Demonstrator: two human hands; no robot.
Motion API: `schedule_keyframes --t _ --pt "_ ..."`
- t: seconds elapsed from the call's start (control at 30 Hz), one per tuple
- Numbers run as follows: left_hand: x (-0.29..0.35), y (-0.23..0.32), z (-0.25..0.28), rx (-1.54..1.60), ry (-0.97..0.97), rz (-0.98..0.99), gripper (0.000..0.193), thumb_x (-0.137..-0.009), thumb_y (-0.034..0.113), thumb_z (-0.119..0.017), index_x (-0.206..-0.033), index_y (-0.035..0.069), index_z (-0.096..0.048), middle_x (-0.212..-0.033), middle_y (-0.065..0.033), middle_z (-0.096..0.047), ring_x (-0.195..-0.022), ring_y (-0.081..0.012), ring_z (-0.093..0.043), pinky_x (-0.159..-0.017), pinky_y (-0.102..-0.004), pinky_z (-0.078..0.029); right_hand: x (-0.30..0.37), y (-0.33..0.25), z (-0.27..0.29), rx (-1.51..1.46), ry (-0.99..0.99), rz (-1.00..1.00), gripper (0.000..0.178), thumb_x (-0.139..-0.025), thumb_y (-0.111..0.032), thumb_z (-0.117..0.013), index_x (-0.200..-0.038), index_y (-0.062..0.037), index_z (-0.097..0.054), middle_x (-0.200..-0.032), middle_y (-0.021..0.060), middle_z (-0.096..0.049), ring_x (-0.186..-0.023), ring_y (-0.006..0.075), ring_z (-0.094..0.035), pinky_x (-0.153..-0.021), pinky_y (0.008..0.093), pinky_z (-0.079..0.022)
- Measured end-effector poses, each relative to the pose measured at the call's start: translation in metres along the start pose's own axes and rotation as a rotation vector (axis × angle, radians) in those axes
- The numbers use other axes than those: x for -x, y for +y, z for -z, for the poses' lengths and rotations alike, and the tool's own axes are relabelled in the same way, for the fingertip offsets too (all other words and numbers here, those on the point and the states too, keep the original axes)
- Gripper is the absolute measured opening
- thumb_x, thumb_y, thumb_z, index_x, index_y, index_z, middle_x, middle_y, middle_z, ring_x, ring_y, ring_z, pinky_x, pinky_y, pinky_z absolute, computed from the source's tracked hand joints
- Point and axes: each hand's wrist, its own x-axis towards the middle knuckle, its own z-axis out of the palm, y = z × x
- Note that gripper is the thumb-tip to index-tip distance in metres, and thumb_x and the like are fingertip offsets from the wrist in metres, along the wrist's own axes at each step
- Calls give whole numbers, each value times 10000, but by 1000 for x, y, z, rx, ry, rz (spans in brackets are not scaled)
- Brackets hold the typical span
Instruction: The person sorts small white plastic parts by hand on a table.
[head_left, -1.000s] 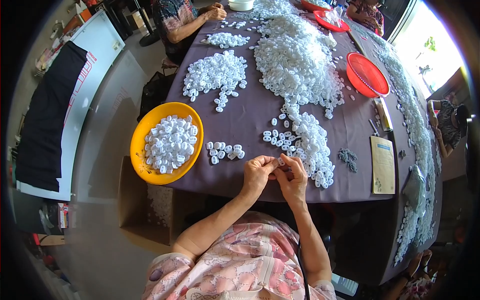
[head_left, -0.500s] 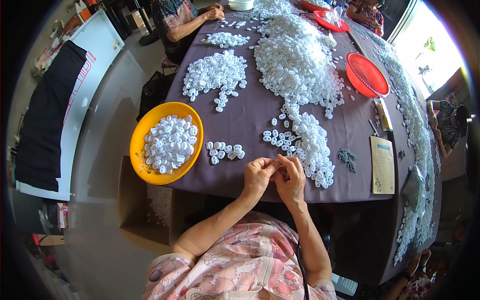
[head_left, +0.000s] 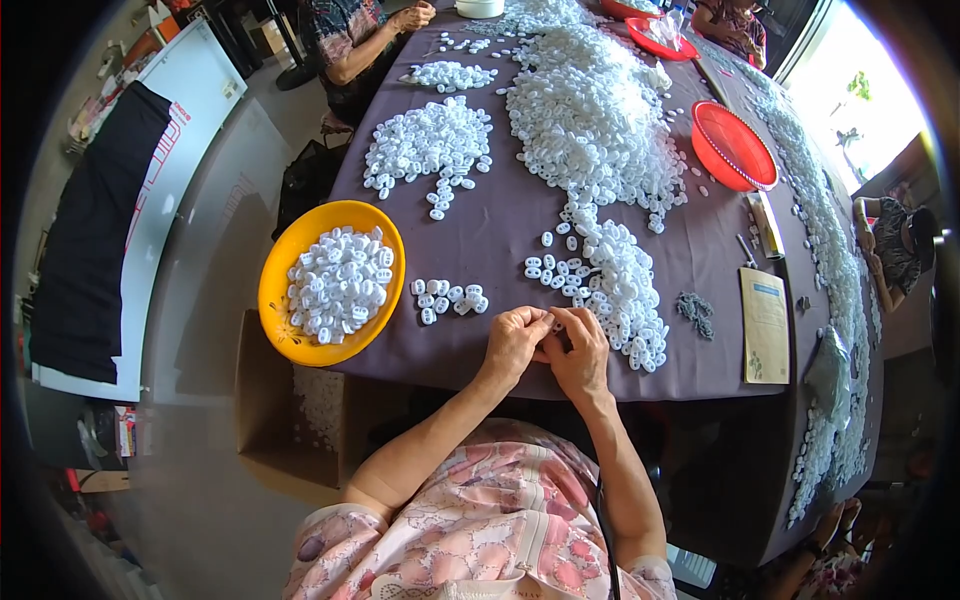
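Observation:
My left hand and my right hand meet at the near edge of the purple table, fingertips pinched together on a small white plastic piece that the fingers mostly hide. Just left of my hands lies a small cluster of white pieces. To the right, a long heap of white pieces runs away from me toward a large pile.
An orange bowl holding white pieces overhangs the table's left edge, above an open cardboard box on the floor. A red bowl, a yellow booklet and a dark small cluster lie to the right. Other people sit at the far end.

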Motion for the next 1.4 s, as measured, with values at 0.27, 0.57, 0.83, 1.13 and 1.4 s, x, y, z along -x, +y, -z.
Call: schedule_keyframes --t 0.27,0.57,0.83,1.13,1.4 --pt "0 -6 2 -45 21 -79 205 -906 175 -569 -871 -22 -613 -737 -35 -602 -635 -87 -584 -525 -245 -550 1 3 -2 6 7 24 267 -719 -4 -626 -985 -32 -615 -878 113 -597 -792 283 -600 -690 352 -487" --pt "1 -7 3 -14 18 -75 198 -909 162 -563 -850 -23 -604 -735 -34 -598 -634 -80 -581 -544 -247 -559 1 2 0 -10 -5 36 251 -728 1 -613 -978 -27 -617 -888 125 -604 -818 293 -607 -717 363 -489" --pt "4 -5 3 -24 27 -88 180 -906 147 -556 -838 -14 -601 -743 -38 -600 -642 -85 -590 -553 -248 -559 2 -1 0 -31 -10 -47 229 -723 -18 -630 -951 -30 -638 -900 121 -612 -812 287 -612 -711 353 -494" --pt "6 -2 1 34 9 -94 153 -894 71 -527 -796 -35 -578 -714 -48 -582 -618 -101 -578 -522 -258 -549 4 0 -1 -22 -3 0 213 -713 -30 -630 -925 -30 -643 -885 117 -620 -804 290 -605 -704 359 -487" --pt "3 -11 6 -5 -36 -126 149 -909 95 -530 -829 -20 -579 -759 -54 -603 -662 -111 -608 -592 -267 -565 3 -1 0 5 6 25 209 -719 -21 -631 -927 -31 -642 -886 120 -624 -797 291 -608 -700 361 -492"
